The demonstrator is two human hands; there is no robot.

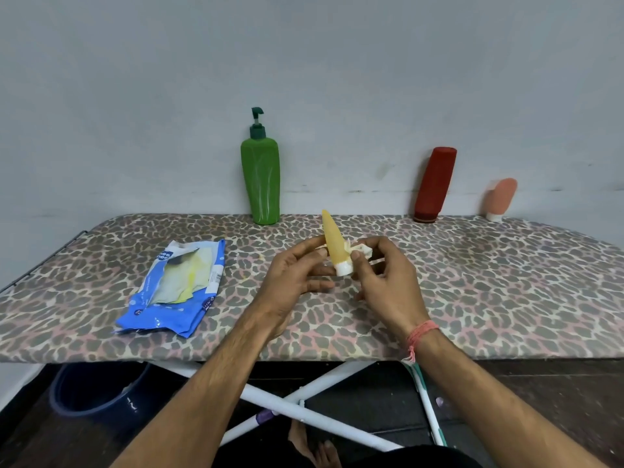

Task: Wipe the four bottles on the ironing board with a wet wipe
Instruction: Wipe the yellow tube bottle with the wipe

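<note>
Head view: the left hand [297,268] grips the yellow bottle [333,244] above the ironing board [472,282]; the right hand [385,278] pinches a wet wipe [363,250] against it.

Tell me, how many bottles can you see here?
4. The green bottle, red bottle and pink bottle stand along the wall at the board's far edge; the yellow bottle is held in both hands. None looks hidden.
</note>
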